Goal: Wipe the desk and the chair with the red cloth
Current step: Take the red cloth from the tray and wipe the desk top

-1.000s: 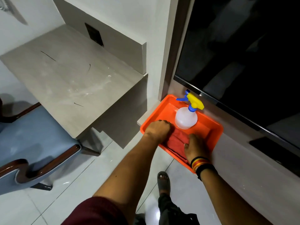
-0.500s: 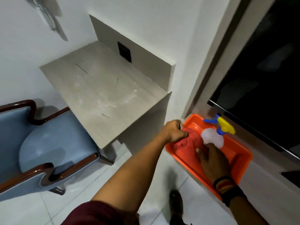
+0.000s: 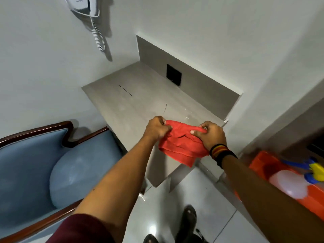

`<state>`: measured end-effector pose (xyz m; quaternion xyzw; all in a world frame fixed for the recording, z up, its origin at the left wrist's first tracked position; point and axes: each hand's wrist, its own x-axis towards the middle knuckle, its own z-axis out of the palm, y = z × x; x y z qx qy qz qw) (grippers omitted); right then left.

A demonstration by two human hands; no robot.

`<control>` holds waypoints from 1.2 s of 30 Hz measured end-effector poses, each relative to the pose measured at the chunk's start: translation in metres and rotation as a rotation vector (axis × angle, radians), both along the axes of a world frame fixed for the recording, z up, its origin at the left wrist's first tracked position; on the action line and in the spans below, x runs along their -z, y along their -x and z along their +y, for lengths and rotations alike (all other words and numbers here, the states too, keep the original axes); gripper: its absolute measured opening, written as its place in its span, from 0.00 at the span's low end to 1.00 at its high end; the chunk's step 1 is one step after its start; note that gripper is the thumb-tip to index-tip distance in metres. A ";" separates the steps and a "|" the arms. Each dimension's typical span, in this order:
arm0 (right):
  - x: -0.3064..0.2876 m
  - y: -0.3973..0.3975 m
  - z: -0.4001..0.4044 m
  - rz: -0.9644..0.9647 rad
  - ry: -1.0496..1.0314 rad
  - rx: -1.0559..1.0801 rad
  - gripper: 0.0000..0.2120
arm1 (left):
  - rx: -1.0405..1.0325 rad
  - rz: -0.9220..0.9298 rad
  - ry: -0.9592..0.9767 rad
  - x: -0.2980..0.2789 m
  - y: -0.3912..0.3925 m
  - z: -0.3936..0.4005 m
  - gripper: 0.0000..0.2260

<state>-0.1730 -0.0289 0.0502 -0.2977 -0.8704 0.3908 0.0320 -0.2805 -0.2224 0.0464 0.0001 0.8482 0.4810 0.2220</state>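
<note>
A single wide-angle view looks from the person's head, forward and steeply down, so both forearms reach in from the bottom edge and the floor (image 3: pixel 201 199) with a sandalled foot (image 3: pixel 188 218) lies straight below. It stands close over the grey tabletop (image 3: pixel 140 95), which fills the centre, with the blue chair (image 3: pixel 52 163) at lower left and the orange tray (image 3: pixel 263 162) at the right edge. The lens bends the walls, and a wall handset (image 3: pixel 84 6) shows at the top edge.

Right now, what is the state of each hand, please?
Left hand: closed, gripping the red cloth.
Right hand: closed, gripping the same cloth.
</note>
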 end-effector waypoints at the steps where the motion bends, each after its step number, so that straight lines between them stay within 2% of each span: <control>1: 0.008 0.016 -0.002 -0.019 0.016 -0.013 0.17 | -0.009 0.007 0.061 0.009 0.008 -0.003 0.08; 6: 0.049 0.073 0.003 -0.178 0.085 -0.036 0.14 | 0.104 0.094 0.389 0.049 0.031 -0.014 0.09; 8: 0.063 0.087 0.004 -0.124 0.048 0.066 0.15 | 0.141 0.212 0.492 0.057 0.040 -0.020 0.07; 10: 0.077 0.095 -0.016 -0.060 0.011 0.204 0.26 | 0.195 0.371 0.558 0.064 0.055 -0.033 0.11; 13: 0.090 0.103 -0.083 -0.263 0.097 0.340 0.43 | 0.233 0.602 0.616 0.077 0.079 -0.060 0.19; 15: 0.096 0.115 -0.115 -0.348 0.111 0.370 0.47 | 0.189 0.599 0.665 0.090 0.090 -0.080 0.25; 17: 0.106 0.127 -0.116 -0.339 0.005 0.393 0.45 | 0.130 0.528 0.693 0.104 0.097 -0.099 0.27; 20: 0.126 0.137 -0.093 -0.214 -0.110 0.469 0.41 | 0.021 0.479 0.655 0.126 0.102 -0.117 0.28; 23: 0.135 0.155 -0.096 -0.296 -0.211 0.492 0.43 | 0.003 0.492 0.606 0.139 0.103 -0.120 0.28; 26: 0.142 0.202 -0.104 -0.271 -0.396 0.269 0.41 | 0.011 0.498 0.605 0.147 0.108 -0.125 0.28; 28: 0.144 0.246 -0.097 -0.228 -0.450 0.086 0.40 | 0.027 0.490 0.589 0.147 0.114 -0.120 0.28; 32: 0.139 0.327 -0.084 -0.207 -0.509 -0.178 0.38 | 0.147 0.630 0.528 0.142 0.130 -0.098 0.26; 34: 0.138 0.331 -0.084 -0.190 -0.548 -0.250 0.35 | 0.164 0.685 0.533 0.145 0.134 -0.095 0.26; 36: 0.139 0.294 -0.089 -0.144 -0.583 -0.353 0.34 | 0.159 0.734 0.531 0.149 0.131 -0.098 0.25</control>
